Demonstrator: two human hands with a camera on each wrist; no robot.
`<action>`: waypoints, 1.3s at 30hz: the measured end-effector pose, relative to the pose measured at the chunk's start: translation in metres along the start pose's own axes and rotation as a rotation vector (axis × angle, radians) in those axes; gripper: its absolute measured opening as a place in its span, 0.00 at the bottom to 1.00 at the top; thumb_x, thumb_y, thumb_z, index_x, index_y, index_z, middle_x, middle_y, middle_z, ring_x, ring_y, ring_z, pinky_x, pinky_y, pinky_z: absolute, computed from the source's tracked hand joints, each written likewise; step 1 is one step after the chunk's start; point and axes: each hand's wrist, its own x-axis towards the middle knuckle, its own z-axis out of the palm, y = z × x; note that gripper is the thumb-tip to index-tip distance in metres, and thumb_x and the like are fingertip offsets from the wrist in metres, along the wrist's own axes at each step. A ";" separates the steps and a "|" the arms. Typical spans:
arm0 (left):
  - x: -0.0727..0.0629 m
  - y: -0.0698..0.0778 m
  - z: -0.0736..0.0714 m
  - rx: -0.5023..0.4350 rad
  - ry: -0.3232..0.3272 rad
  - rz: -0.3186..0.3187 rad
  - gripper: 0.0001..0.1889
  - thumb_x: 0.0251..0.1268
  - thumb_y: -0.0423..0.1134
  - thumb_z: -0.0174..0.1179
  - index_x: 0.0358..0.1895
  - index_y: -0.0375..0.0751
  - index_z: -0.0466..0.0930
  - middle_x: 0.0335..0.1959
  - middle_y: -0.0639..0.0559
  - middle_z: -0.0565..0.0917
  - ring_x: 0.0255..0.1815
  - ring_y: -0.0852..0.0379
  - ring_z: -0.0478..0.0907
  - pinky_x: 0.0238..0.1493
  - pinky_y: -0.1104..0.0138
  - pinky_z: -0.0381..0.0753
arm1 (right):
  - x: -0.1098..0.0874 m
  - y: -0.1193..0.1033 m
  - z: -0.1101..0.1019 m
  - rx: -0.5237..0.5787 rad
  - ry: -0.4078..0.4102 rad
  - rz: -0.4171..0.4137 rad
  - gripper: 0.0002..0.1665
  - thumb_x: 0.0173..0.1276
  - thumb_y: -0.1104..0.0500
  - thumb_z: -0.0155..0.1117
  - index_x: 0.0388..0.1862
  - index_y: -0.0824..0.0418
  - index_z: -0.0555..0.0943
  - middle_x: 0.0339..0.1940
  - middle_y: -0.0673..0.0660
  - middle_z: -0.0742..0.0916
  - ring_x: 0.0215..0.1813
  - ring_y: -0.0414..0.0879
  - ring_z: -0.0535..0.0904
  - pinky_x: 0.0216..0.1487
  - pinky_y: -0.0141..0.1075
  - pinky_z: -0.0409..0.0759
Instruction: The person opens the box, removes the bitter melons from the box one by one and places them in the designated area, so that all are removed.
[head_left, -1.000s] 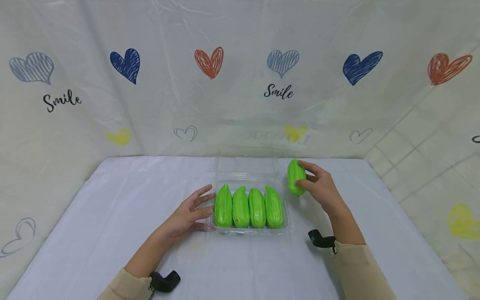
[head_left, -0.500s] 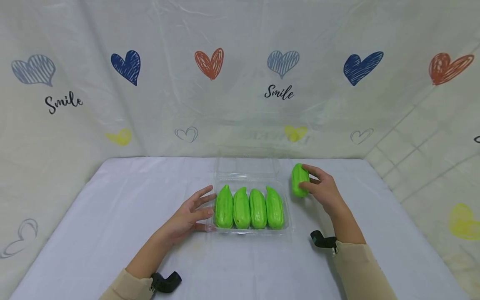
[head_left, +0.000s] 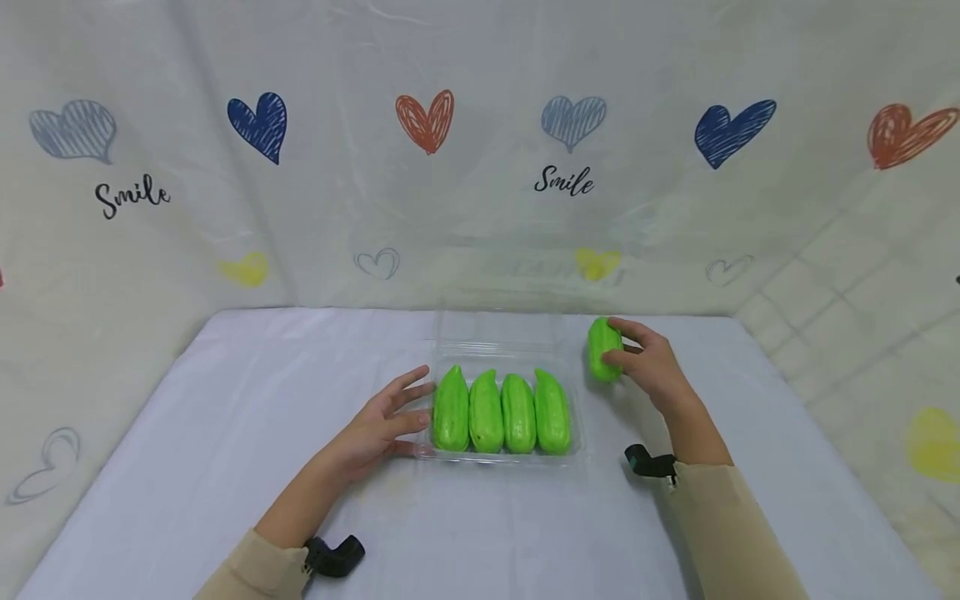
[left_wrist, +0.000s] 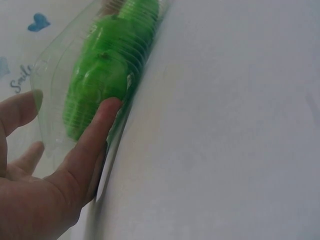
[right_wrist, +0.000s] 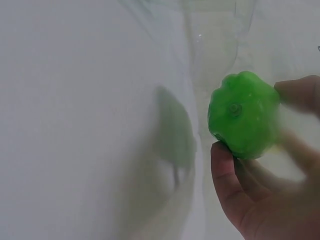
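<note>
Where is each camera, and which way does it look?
Head: worn there, facing forward and down at the clear box; left hand, right hand and sleeves show.
Left wrist: worn there, facing the box; left hand shows.
Right wrist: worn there, facing the held vegetable; right hand shows.
Head and right wrist both show that vegetable.

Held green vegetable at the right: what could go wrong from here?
The held green vegetable might slip: the right hand grips it with its fingers above the table, its shadow apart below.
Swung left, it could knock the clear lid, which stands open close by.
The container may slide if bumped, since the left hand touches only its left side.
</note>
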 end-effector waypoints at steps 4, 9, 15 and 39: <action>0.000 0.002 0.001 0.007 -0.007 -0.001 0.40 0.73 0.33 0.57 0.81 0.56 0.47 0.80 0.46 0.54 0.74 0.38 0.63 0.51 0.47 0.83 | 0.004 0.000 -0.001 -0.029 -0.006 0.009 0.42 0.67 0.61 0.64 0.78 0.58 0.62 0.79 0.64 0.63 0.74 0.63 0.65 0.46 0.23 0.77; -0.001 0.003 0.003 0.007 -0.005 0.001 0.40 0.72 0.34 0.58 0.81 0.55 0.47 0.80 0.46 0.54 0.73 0.39 0.64 0.51 0.47 0.84 | 0.010 0.000 -0.001 -0.052 -0.029 0.021 0.42 0.67 0.60 0.64 0.78 0.59 0.62 0.79 0.65 0.62 0.75 0.64 0.64 0.52 0.31 0.78; -0.001 0.003 0.003 0.009 -0.003 0.000 0.40 0.72 0.35 0.58 0.81 0.55 0.47 0.80 0.45 0.54 0.73 0.40 0.65 0.50 0.48 0.84 | 0.018 0.000 -0.002 -0.088 -0.046 0.015 0.42 0.67 0.60 0.65 0.78 0.60 0.62 0.79 0.65 0.62 0.74 0.65 0.65 0.60 0.44 0.77; -0.003 0.003 0.001 0.015 0.011 -0.009 0.41 0.72 0.36 0.60 0.81 0.57 0.48 0.80 0.46 0.54 0.72 0.42 0.67 0.51 0.49 0.84 | 0.048 -0.001 -0.001 -0.134 -0.091 0.045 0.43 0.66 0.61 0.64 0.79 0.60 0.61 0.80 0.65 0.60 0.76 0.64 0.61 0.63 0.50 0.75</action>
